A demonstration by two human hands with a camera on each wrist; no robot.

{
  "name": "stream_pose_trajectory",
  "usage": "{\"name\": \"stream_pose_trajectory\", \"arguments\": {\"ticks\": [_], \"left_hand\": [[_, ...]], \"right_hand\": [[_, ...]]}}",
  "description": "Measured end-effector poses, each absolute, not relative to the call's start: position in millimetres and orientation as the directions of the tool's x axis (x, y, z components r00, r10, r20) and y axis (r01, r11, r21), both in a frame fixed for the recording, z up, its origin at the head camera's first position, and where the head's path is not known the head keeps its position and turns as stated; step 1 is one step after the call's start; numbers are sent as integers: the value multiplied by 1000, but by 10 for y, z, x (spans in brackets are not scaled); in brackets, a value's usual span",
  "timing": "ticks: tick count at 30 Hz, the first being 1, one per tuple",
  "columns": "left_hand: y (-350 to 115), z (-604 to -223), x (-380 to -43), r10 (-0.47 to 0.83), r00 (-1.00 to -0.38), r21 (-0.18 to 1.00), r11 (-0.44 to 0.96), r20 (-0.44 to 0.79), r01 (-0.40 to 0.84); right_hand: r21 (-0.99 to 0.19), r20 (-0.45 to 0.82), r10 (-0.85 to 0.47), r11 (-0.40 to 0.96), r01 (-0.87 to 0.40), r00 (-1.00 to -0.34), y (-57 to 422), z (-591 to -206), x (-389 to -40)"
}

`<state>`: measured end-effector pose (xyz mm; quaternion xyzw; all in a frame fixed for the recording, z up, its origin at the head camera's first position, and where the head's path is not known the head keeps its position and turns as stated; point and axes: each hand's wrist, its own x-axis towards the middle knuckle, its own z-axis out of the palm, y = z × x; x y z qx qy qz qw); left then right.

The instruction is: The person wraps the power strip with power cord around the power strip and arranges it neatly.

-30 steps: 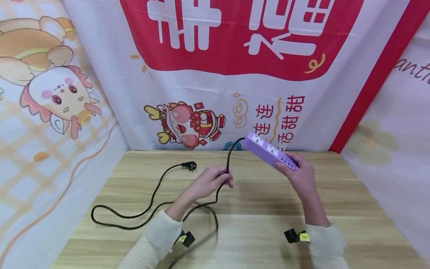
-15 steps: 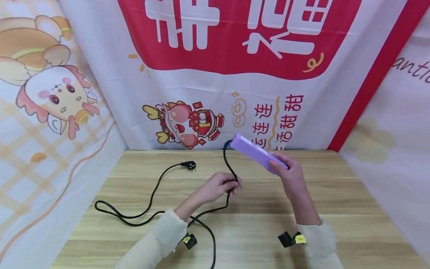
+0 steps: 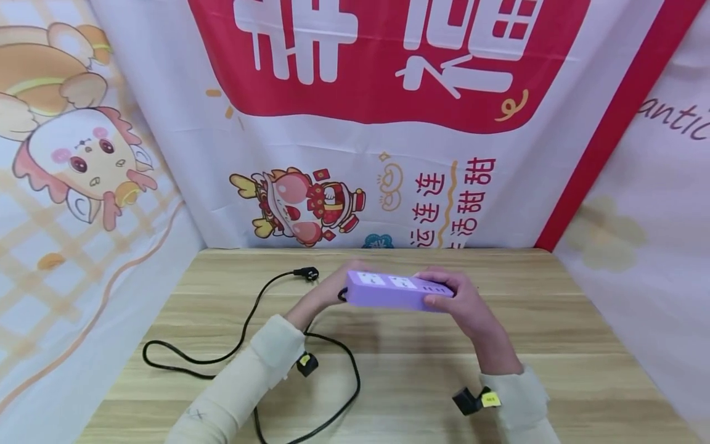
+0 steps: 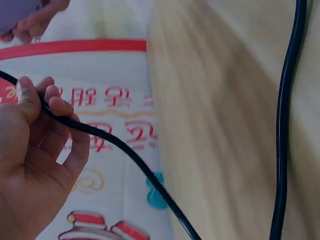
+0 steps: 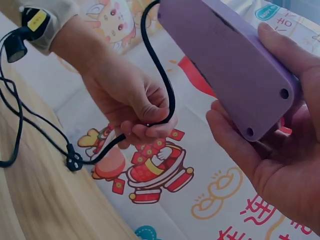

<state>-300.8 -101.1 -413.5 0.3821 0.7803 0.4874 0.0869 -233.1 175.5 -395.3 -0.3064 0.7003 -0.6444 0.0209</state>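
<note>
A purple power strip (image 3: pixel 394 293) with white sockets is held above the table by my right hand (image 3: pixel 466 302), which grips its right end between thumb and fingers. Its plain purple underside (image 5: pixel 225 60) faces the right wrist camera. A black power cord (image 4: pixel 125 150) comes off the strip's other end. My left hand (image 4: pixel 40 155) pinches this cord between thumb and fingers; in the head view the strip partly hides that hand. The rest of the cord lies in loose loops on the table, and its black plug (image 3: pixel 306 273) rests near the back left.
The wood-grain table (image 3: pixel 554 345) ends at a white cloth backdrop (image 3: pixel 310 142) with red print. Patterned cloths (image 3: pixel 83 277) hang at both sides. A small black wrist camera (image 3: pixel 468 401) sits at each sleeve.
The power strip has moved left and down, and has turned from slanted to nearly level in front of my left hand. The cord loops on the table have shifted.
</note>
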Motion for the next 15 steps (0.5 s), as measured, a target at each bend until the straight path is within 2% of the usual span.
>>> {"name": "stream_pose_trajectory", "arguments": {"ticks": [2, 5, 11, 15], "left_hand": [[-1049, -4051, -3072, 681, -695, 748, 333, 231, 575], [-1086, -3942, -3142, 662, -725, 652, 468, 188, 596], [-1129, -3795, -3158, 630, -728, 563, 510, 271, 651], [-1112, -3732, -3133, 620, -708, 481, 533, 339, 696]], "right_hand": [[-908, 360, -491, 13, -419, -793, 1760, -3947, -2328], [-896, 347, -522, 62, -441, -779, 1755, -3939, -2327], [-870, 318, -540, 159, -466, -779, 1725, -3976, -2360], [-843, 288, -496, 275, -463, -819, 1685, -4008, -2365]]}}
